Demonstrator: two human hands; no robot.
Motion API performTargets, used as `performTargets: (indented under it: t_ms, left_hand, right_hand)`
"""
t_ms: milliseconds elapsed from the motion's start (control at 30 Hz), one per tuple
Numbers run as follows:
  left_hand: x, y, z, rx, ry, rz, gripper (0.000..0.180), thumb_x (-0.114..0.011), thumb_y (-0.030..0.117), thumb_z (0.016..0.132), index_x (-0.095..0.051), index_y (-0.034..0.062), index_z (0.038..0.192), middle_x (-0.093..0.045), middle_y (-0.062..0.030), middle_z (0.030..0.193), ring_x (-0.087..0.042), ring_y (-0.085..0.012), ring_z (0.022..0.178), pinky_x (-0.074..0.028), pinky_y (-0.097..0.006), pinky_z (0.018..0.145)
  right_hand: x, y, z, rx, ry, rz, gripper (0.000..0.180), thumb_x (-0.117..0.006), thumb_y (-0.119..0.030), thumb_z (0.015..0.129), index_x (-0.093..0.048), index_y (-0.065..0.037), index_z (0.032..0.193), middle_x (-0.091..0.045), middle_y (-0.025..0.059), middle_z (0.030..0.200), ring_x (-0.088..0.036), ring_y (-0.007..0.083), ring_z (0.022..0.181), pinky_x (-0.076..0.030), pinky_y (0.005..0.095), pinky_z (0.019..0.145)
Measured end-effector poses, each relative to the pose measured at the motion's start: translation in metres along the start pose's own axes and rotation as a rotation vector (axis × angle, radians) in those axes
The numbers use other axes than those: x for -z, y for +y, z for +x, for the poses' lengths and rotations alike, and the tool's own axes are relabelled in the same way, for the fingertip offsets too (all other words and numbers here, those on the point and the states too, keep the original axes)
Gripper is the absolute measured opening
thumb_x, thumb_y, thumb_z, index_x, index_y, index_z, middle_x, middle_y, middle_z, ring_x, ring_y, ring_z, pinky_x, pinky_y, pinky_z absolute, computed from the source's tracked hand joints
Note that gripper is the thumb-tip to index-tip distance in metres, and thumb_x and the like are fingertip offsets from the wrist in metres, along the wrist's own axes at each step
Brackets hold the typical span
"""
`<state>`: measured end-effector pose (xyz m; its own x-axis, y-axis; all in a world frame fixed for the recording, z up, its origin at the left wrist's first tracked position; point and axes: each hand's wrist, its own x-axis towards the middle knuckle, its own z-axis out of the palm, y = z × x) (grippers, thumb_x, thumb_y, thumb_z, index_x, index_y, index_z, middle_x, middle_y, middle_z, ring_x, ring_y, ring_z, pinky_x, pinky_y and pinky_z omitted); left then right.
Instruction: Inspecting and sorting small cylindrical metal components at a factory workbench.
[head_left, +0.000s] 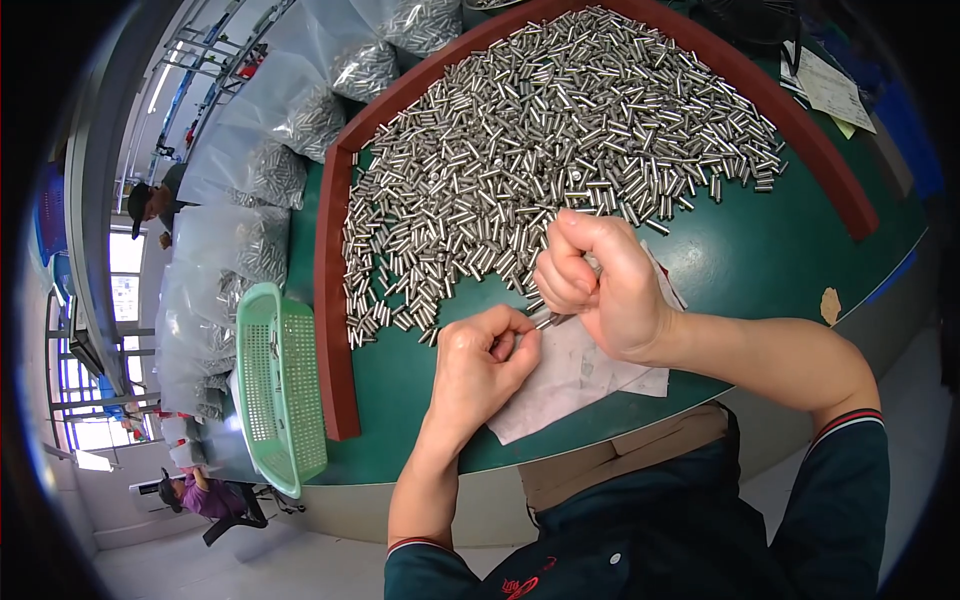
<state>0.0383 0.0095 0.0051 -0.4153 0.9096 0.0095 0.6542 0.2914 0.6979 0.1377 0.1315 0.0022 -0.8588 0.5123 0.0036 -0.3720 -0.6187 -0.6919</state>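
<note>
Metal pins (545,318), small and silver, are pinched between the two hands just above a white sheet of paper (575,375) that lies on the green table (760,260). The right hand (600,285) is curled closed around a small bunch of these pins, whose ends stick out below its fingers toward the other hand. The left hand (485,355) is closed too, its fingertips pressed together at the tips of the same pins, so the hands nearly touch. Both forearms come up from the lower edge, with dark sleeves edged in red and white. Beyond the hands, a large heap of loose pins (560,150) spreads across the far part of the table, held in by a curved reddish-brown rim (335,300) that runs along the left side and arcs over the top to the right. Its nearest pins lie just beside the right hand. A light green plastic basket (280,390) with a mesh wall sits at the left edge of the table, outside the rim. Farther left and up, clear plastic bags (260,170) filled with more pins are piled together. Some papers (830,90) rest at the upper right of the table. Another person (205,495) in purple sits far off at the lower left.
</note>
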Motion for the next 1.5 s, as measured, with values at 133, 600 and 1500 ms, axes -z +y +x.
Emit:
performTargets:
  t_ms: [133, 600, 1500]
  left_hand:
    - [-0.001, 0.0, -0.001, -0.016, 0.009, 0.013, 0.007, -0.062, 0.003, 0.065, -0.056, -0.0007, 0.066, -0.034, -0.0024, 0.044, -0.033, -0.0101, 0.039, -0.031, -0.025, 0.039]
    - [0.0, 0.002, 0.001, -0.033, -0.01, -0.001, 0.007, -0.06, 0.0, 0.066, -0.053, -0.0011, 0.064, -0.036, -0.0033, 0.044, -0.035, -0.0098, 0.038, -0.033, -0.025, 0.039]
    - [0.024, -0.03, 0.015, 0.075, 0.357, -0.074, 0.006, -0.057, 0.003, 0.074, -0.06, 0.0026, 0.079, -0.04, 0.0017, 0.046, -0.037, -0.0061, 0.041, -0.031, -0.023, 0.041]
  right_hand:
    - [-0.001, 0.001, -0.001, -0.002, 0.003, -0.024, 0.039, -0.031, -0.023, 0.087, -0.027, -0.011, 0.049, -0.025, -0.0018, 0.042, -0.019, 0.0086, 0.04, -0.017, 0.0248, 0.042]
    - [-0.012, 0.005, -0.004, 0.116, -0.018, -0.186, 0.039, -0.034, -0.019, 0.086, -0.028, -0.01, 0.049, -0.024, -0.0021, 0.044, -0.021, 0.0084, 0.042, -0.019, 0.0247, 0.043]
    - [-0.004, 0.005, 0.001, 0.014, -0.035, -0.062, 0.039, -0.035, -0.022, 0.086, -0.026, -0.01, 0.049, -0.026, -0.0021, 0.044, -0.021, 0.0076, 0.041, -0.018, 0.0241, 0.04]
